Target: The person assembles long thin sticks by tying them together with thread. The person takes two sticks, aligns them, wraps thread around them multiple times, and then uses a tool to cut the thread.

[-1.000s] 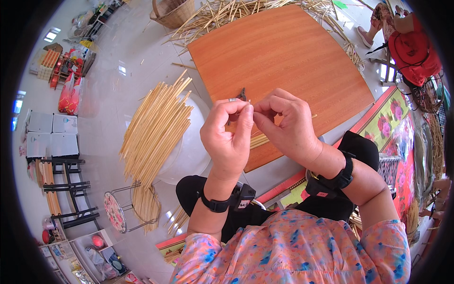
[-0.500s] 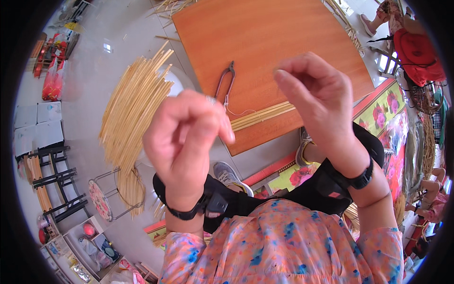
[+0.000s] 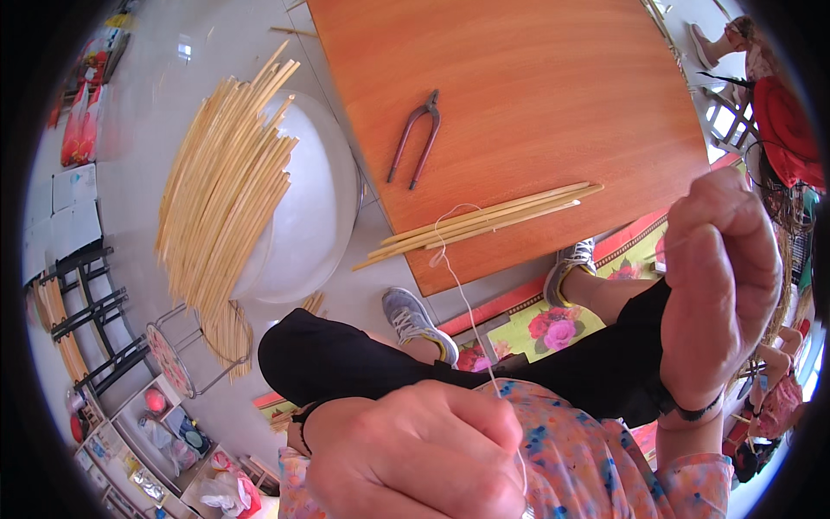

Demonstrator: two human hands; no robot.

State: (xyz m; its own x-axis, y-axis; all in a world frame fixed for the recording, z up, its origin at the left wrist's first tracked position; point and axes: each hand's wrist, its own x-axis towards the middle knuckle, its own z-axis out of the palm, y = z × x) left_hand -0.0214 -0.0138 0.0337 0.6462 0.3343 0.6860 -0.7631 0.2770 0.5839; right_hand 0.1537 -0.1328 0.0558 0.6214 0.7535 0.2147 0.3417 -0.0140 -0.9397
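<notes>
My left hand is closed low in the middle, near my lap, on a thin white thread. From there the thread runs up to a few pale straw-coloured sticks at the table's near edge, with a loose loop over them. Raised at the right, my right hand is pinched, thumb against fingers; a faint thin line shows by the fingertips, too fine to name. Dark-handled pincers lie on the orange-brown wooden table, apart from both hands.
Left of the table, a large bundle of similar sticks lies across a round white surface. A small round stool stands below it. Floral matting covers floor near my shoes. Another person's leg shows at the far right.
My left hand has dropped toward my lap, and the right has moved outward and down. The thread now stretches from the sticks to my left hand. The whole view has shifted slightly.
</notes>
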